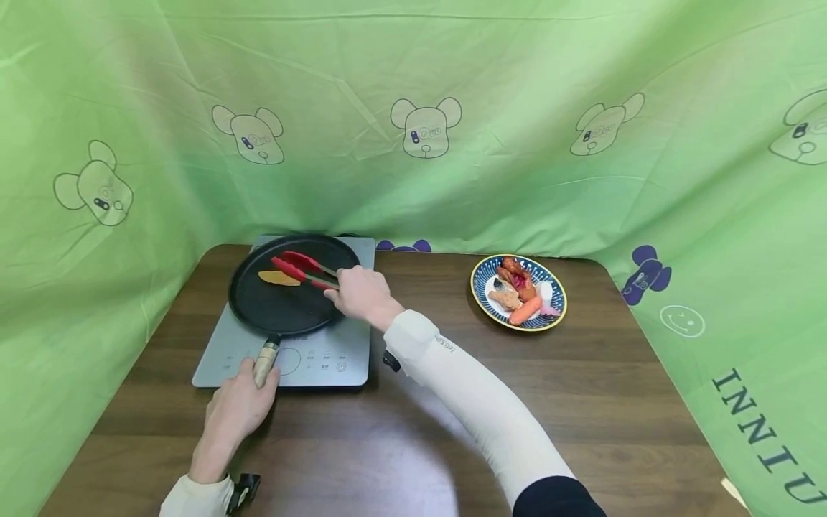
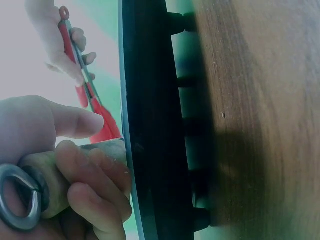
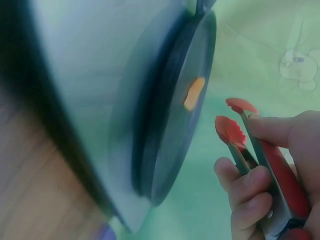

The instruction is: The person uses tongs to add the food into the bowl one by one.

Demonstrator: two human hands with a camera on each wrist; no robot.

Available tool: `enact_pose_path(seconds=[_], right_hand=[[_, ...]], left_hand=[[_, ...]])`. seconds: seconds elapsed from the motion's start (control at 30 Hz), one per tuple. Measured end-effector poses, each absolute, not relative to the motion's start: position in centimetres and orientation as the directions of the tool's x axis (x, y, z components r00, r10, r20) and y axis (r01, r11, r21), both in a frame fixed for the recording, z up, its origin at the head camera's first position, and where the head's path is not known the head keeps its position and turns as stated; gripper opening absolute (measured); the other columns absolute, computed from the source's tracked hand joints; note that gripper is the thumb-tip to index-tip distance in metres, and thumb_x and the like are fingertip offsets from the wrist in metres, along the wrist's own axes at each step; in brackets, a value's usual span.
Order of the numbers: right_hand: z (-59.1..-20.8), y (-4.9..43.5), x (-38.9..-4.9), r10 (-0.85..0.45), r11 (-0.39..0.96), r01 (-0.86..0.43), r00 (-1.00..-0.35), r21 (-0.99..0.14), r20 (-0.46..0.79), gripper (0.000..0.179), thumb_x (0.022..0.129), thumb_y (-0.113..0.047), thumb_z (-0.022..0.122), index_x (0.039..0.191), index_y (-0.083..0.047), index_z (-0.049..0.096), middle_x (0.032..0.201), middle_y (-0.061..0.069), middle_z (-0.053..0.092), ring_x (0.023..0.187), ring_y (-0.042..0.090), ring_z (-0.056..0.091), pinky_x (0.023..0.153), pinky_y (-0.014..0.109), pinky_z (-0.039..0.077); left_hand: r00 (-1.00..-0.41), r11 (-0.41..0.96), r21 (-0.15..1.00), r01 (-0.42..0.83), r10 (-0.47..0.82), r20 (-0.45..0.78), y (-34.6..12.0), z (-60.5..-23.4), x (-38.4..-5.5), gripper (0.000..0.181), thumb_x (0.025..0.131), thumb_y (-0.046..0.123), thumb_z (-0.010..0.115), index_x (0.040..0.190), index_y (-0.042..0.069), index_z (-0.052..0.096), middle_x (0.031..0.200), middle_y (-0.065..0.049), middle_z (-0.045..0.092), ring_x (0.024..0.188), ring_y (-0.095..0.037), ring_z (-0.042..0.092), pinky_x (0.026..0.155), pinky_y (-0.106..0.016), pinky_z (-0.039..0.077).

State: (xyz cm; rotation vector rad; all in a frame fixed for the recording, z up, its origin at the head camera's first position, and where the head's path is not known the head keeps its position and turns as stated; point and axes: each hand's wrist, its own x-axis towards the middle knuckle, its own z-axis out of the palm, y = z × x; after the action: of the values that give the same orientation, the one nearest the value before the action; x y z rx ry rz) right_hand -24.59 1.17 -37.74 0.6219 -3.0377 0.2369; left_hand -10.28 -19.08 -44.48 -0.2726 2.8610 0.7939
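Observation:
A black frying pan [image 1: 284, 305] sits over the induction cooktop [image 1: 323, 362], with one flat yellow-orange piece of food [image 1: 279, 278] on its surface. My left hand [image 1: 239, 402] grips the pan's light-coloured handle [image 1: 265, 362]; in the left wrist view the fingers [image 2: 95, 200] curl round it and a metal ring shows at its end. My right hand [image 1: 363, 293] holds red-tipped tongs [image 3: 270, 170] above the pan. Their two tips stand apart with nothing between them, near the food piece in the head view.
To the right, a blue-and-white patterned plate [image 1: 478, 280] with a yellow rim bears several foods, among them an orange sausage [image 1: 525, 310]. Everything stands on a brown wooden table [image 1: 388, 459]. A green cloth [image 1: 504, 194] with bear drawings hangs behind and at both sides.

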Motion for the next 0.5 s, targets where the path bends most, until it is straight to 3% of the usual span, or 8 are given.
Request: enact_pose_path(seconds=[0.23,0.5], right_hand=[[-38.1,4.2,-25.3,-0.367,0.921,-0.368,-0.930,-0.127,0.034,0.039,0.092,-0.049,0.054,0.097,-0.011,0.062,0.078,0.007,0.062,0.062,0.022,0.059,0.054,0.037,0.047],[-39.9,8.4,-26.3,-0.301,0.943,-0.295,-0.953,-0.154,-0.021,0.039,0.096,-0.045,0.050,0.101,-0.006,0.047,0.081,0.010,0.059,0.070,0.029,0.061,0.061,0.043,0.048]], left_hand=[[-0.971,0.841,0.495,-0.216,-0.135,-0.195,-19.3,-44.6,-10.2,0.069,0.096,0.052,0.036,0.128,-0.008,0.033,0.072,-0.015,0.047,0.055,-0.026,0.046,0.046,-0.037,0.034],[-0.974,0.841,0.499,-0.210,-0.133,-0.186,-19.3,-44.6,-10.2,0.066,0.096,0.052,0.036,0.126,-0.007,0.035,0.073,-0.015,0.048,0.055,-0.026,0.046,0.046,-0.037,0.034]])
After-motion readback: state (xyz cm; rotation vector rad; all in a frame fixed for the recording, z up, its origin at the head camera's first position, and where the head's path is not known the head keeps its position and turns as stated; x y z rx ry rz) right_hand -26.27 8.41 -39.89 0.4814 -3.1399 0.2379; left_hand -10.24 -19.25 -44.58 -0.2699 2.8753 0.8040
